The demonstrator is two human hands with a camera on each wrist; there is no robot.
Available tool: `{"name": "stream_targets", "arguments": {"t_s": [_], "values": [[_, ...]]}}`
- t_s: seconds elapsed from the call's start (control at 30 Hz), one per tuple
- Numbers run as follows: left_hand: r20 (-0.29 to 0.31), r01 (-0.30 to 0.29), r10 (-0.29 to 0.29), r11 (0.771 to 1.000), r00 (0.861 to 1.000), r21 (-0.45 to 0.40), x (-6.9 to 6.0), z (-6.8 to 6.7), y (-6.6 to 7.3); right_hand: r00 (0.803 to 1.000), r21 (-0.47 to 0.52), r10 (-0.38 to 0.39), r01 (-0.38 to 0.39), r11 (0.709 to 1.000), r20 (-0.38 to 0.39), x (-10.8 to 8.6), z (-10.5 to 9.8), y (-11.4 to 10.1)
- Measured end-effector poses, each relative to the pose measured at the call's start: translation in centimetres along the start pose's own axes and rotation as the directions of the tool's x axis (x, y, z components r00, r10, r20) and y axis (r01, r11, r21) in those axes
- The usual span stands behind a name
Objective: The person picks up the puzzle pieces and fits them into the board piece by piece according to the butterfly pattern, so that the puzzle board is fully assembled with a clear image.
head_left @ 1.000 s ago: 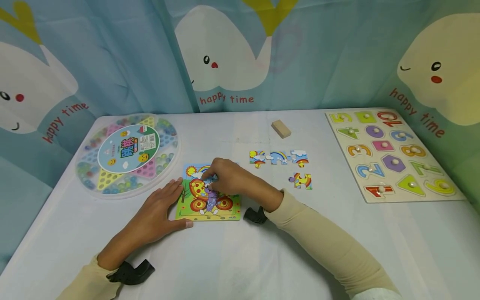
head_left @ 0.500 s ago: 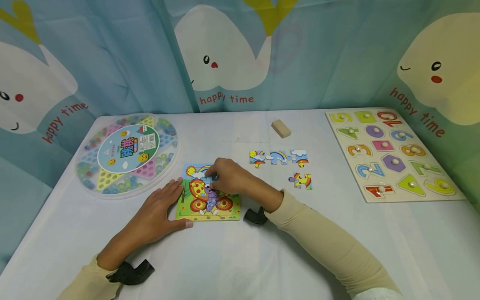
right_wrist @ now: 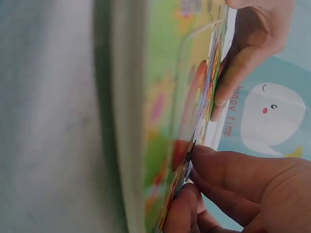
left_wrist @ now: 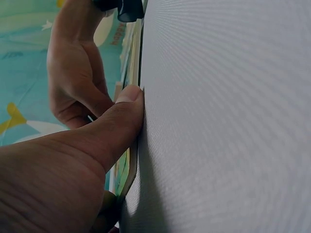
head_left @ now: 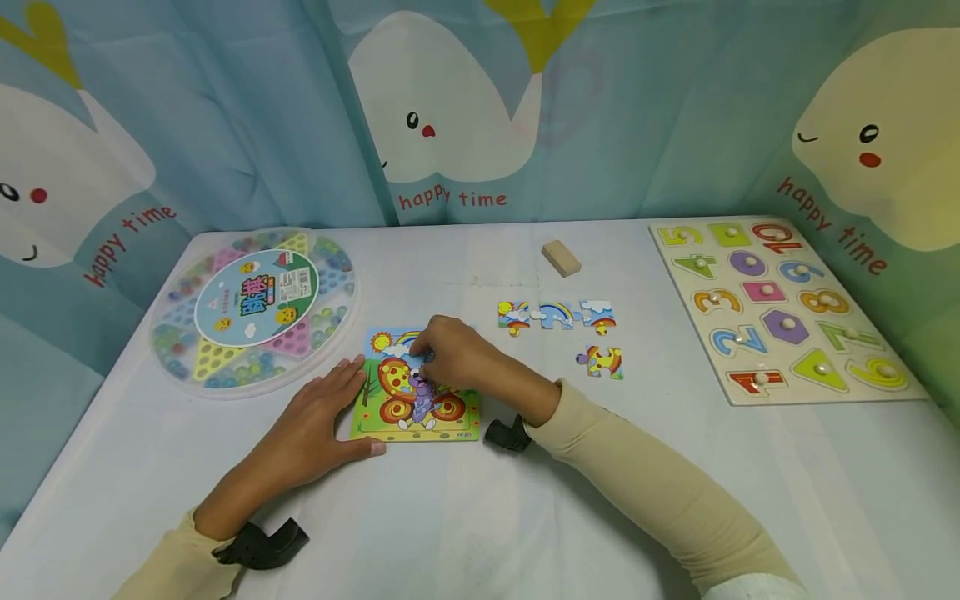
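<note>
Head view: high, near side, facing forward and down over worktop (head_left: 465,525) to printed curtain (head_left: 630,125); farthest off. Left wrist view: low, close, turned sideways, facing past left hand (left_wrist: 73,170) towards right hand (left_wrist: 77,73). Right wrist view: likewise set, facing across puzzle board (right_wrist: 163,97) towards left hand. Common to both wrist views: puzzle board, both hands, curtain.

Counting one left hand (head_left: 311,429) and one right hand (head_left: 463,352), plus two black gadgets (head_left: 262,547), one per wrist. Got one butterfly puzzle (head_left: 378,427) and four loose puzzle pieces (head_left: 604,362); can't tally the fitted ones, too covered up. Just one wooden block (head_left: 561,258). Found one number board (head_left: 752,315) with ten numbers (head_left: 776,380) and five shapes (head_left: 778,332), so fifteen bits lol. Also one round board game (head_left: 213,304), way too many blurry marbles (head_left: 330,317) to count. Spotted three whales (head_left: 450,92) and three "happy time" captions (head_left: 461,200) on the curtain (head_left: 637,125).
</note>
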State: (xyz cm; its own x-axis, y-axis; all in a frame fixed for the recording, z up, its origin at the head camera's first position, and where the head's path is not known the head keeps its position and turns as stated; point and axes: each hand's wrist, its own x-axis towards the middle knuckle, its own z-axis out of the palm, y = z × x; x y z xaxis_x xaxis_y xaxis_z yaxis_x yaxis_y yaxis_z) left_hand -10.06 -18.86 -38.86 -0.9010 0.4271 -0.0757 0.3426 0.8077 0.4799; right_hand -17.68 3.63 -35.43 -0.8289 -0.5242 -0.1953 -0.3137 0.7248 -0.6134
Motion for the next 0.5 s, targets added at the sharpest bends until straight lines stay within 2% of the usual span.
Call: {"name": "stream_targets", "arguments": {"t_s": [0.13, 0.5], "values": [[-0.002, -0.002, 0.002, 1.0, 1.0, -0.002, 0.0, 0.0, 0.0, 1.0, -0.005, -0.01, 0.01, 1.0, 0.01, 0.0, -0.1, 0.0], [-0.009, 0.0, 0.0, 1.0, 1.0, 0.006, 0.0, 0.1, 0.1, 1.0, 0.09, -0.014, 0.014, 0.996, 0.01, -0.2, -1.0, 0.9]]}}
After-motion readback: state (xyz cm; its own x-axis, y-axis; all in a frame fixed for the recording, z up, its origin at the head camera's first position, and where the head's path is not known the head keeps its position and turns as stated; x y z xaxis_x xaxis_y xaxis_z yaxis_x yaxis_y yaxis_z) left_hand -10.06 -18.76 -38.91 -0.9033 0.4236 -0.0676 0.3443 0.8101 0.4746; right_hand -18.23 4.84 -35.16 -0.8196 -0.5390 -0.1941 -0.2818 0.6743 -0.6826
